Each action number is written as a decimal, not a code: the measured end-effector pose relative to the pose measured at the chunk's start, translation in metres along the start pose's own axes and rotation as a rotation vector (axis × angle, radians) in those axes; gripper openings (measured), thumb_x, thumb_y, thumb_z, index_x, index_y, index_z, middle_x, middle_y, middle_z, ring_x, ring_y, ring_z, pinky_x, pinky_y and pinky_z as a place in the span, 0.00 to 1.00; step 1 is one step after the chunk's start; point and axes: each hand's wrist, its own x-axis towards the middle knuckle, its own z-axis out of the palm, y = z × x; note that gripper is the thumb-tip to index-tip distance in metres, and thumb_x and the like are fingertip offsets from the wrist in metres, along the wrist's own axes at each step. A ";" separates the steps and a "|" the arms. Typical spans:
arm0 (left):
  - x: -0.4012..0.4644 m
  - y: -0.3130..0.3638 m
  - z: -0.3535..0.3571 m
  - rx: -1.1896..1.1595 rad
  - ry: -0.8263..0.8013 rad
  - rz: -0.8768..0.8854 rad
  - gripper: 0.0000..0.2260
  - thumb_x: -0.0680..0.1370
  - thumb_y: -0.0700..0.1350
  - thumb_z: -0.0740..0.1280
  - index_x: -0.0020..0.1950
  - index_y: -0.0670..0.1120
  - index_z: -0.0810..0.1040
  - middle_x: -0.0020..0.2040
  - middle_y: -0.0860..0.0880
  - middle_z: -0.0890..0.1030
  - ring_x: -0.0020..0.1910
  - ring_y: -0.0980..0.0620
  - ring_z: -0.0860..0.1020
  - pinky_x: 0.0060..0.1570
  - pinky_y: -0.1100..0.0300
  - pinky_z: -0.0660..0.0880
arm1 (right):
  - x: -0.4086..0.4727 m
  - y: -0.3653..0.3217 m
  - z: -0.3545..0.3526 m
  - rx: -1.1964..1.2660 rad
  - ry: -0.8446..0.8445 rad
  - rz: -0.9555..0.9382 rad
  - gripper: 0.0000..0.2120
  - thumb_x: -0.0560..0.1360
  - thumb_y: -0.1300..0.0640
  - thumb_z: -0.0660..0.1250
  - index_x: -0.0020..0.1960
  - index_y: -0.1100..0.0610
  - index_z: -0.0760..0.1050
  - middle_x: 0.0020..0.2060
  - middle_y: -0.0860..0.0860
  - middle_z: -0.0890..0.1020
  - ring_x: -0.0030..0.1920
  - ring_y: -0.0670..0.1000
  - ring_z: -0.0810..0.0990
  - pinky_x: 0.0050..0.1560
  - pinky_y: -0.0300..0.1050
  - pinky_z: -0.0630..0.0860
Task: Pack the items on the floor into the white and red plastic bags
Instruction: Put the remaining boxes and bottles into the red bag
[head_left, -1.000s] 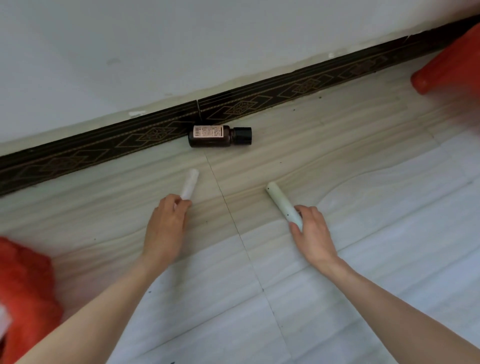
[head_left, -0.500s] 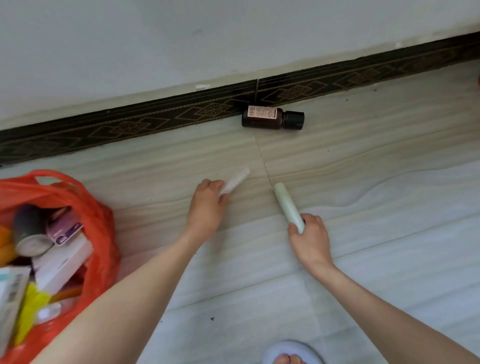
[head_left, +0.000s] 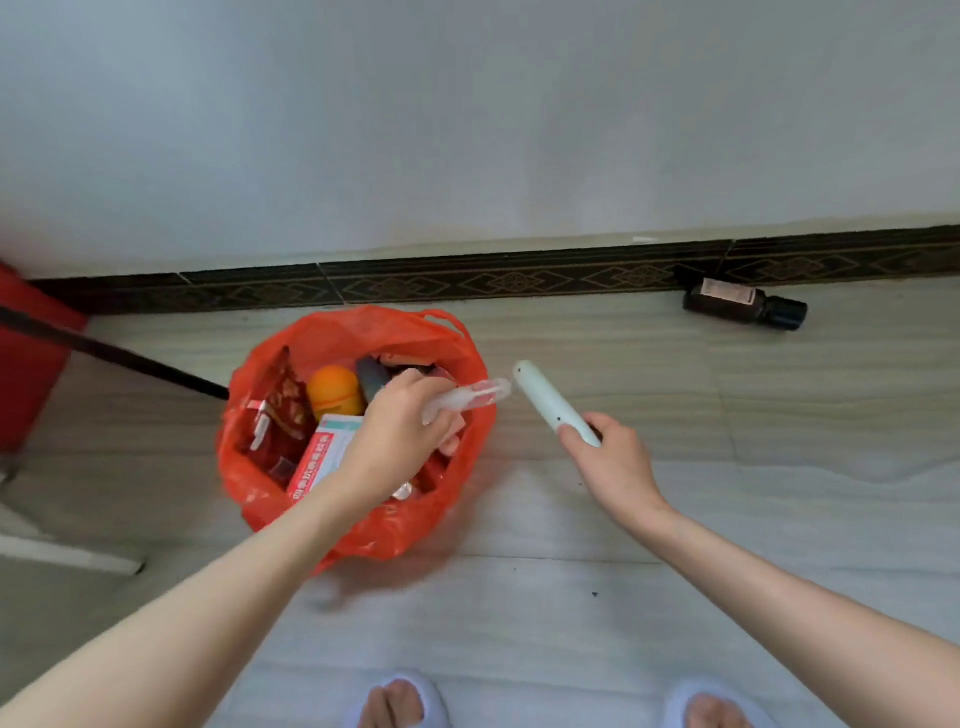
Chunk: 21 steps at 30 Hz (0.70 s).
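Soft, even daylight; faint shadows beneath the red bag (head_left: 291, 514). Wide-angle bending curves the skirting board (head_left: 519, 283) behind it; slight motion blur throughout.

I see a red-orange plastic bag (head_left: 363, 332), a pale mint tube (head_left: 550, 402), a clear tube (head_left: 470, 397), a dark brown bottle (head_left: 727, 304) and black diamond-patterned skirting (head_left: 467, 283)

Domestic room: pale wood-grain tiled floor (head_left: 779, 415), dark patterned skirting board (head_left: 519, 280), plain white wall (head_left: 467, 130), light blue house slippers (head_left: 400, 699).
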 end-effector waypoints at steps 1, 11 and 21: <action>-0.011 -0.010 -0.007 -0.024 0.050 -0.062 0.11 0.73 0.38 0.68 0.55 0.42 0.80 0.48 0.43 0.78 0.47 0.46 0.76 0.44 0.66 0.64 | -0.004 -0.008 0.008 0.008 -0.014 -0.019 0.08 0.75 0.55 0.63 0.47 0.58 0.77 0.33 0.52 0.76 0.36 0.54 0.73 0.37 0.44 0.65; -0.033 -0.084 0.006 -0.132 0.444 -0.503 0.08 0.74 0.40 0.67 0.53 0.41 0.79 0.47 0.46 0.76 0.45 0.54 0.71 0.44 0.74 0.60 | 0.027 -0.052 0.110 0.062 -0.198 -0.032 0.09 0.74 0.54 0.63 0.51 0.56 0.76 0.40 0.55 0.83 0.41 0.55 0.81 0.44 0.45 0.78; -0.018 -0.096 0.029 -0.066 0.153 -0.323 0.17 0.74 0.39 0.67 0.62 0.39 0.73 0.58 0.41 0.73 0.56 0.46 0.73 0.53 0.66 0.64 | 0.041 -0.060 0.131 0.050 -0.156 -0.145 0.10 0.74 0.63 0.62 0.54 0.59 0.76 0.45 0.50 0.79 0.50 0.51 0.79 0.49 0.58 0.79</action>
